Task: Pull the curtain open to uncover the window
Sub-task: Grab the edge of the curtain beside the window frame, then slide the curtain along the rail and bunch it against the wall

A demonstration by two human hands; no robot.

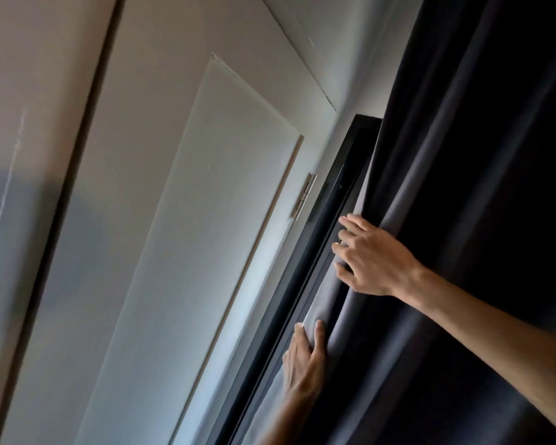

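A dark grey curtain hangs in heavy folds over the right half of the tilted head view. Its left edge lies against a black window frame, and the glass behind stays hidden. My left hand comes up from below and grips the curtain's edge, thumb on the front of the fold. My right hand reaches in from the right with fingers spread, pressing on the curtain's edge higher up, fingertips touching the frame.
A white panelled door with a metal hinge stands just left of the window frame. A pale wall fills the far left. A thin strip of light shows beside the frame near the bottom.
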